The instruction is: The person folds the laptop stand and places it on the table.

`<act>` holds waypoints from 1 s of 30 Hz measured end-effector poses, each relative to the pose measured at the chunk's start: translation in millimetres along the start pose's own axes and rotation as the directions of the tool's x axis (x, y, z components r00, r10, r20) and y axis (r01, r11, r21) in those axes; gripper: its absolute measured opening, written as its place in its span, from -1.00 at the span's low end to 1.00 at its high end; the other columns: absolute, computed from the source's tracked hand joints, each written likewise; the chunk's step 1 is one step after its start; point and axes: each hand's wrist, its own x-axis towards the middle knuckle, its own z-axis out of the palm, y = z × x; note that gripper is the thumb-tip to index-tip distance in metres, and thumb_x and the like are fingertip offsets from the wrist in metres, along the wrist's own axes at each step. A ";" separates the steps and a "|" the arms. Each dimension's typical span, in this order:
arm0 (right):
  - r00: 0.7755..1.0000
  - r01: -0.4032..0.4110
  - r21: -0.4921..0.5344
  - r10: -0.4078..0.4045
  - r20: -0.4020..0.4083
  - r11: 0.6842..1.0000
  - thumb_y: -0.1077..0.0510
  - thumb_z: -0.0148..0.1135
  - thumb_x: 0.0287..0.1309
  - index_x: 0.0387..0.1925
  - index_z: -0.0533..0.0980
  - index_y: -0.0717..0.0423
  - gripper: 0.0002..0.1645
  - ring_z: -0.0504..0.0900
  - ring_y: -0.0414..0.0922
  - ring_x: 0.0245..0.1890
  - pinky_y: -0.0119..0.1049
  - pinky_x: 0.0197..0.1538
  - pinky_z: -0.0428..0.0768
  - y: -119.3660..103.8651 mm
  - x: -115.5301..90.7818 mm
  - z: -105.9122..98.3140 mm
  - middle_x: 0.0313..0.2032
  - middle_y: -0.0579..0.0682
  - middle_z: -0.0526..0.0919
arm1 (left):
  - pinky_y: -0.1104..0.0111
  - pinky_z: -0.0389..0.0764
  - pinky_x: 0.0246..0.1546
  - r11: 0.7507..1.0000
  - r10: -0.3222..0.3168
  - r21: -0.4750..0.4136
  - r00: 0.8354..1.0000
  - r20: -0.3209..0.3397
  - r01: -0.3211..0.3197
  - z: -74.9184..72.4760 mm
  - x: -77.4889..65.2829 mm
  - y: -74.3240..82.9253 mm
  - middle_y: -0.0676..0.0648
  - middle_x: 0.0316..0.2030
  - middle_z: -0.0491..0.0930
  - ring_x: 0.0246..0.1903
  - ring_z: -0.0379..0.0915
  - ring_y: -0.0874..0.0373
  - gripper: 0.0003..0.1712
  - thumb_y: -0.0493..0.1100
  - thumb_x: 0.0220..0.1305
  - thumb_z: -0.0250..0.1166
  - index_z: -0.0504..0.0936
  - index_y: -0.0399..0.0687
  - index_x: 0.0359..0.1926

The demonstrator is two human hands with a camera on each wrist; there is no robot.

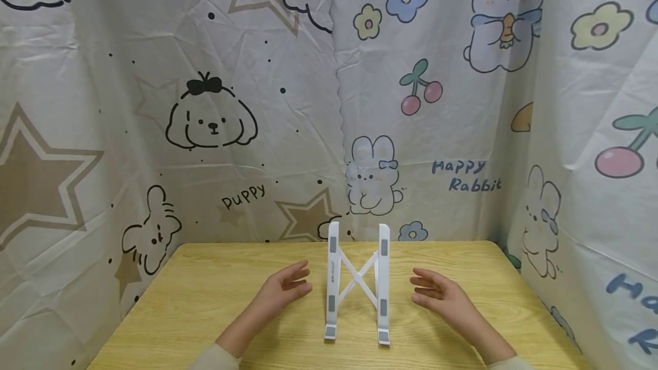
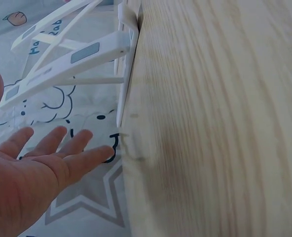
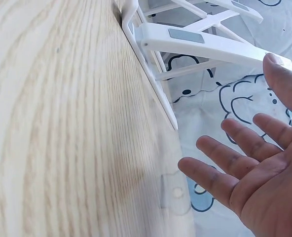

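Note:
A white folding laptop stand (image 1: 333,284) with grey pads and crossed braces stands unfolded on the wooden table. To its left, my left hand (image 1: 284,289) hovers with fingers extended, apart from the stand. On the other side, my right hand (image 1: 438,296) mirrors it, also not touching. The left wrist view shows the left palm (image 2: 27,182) bare, with the stand's sloping arm (image 2: 62,64) beyond the fingers. From the right wrist, the right palm (image 3: 269,187) appears likewise, its fingers spread a little below the stand's arm (image 3: 210,47).
The light wooden table (image 1: 205,278) reaches back to a cloth curtain (image 1: 288,130) printed with puppies, stars, rabbits and flowers. More of that curtain (image 1: 581,130) hangs along the right side, and it also closes off the left.

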 end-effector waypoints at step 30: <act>0.997 -0.076 0.237 0.070 0.034 0.968 0.20 0.43 0.25 0.32 0.40 0.41 -0.30 0.76 0.01 -0.05 0.10 -0.06 0.77 1.3 19.6 38.8 0.10 0.30 0.66 | -0.03 0.71 0.02 0.968 -0.119 -0.222 0.993 -0.016 0.113 38.4 22.2 -10.5 -0.23 0.08 0.68 -0.04 0.70 0.00 -0.49 -0.18 0.34 0.42 0.58 -0.30 0.24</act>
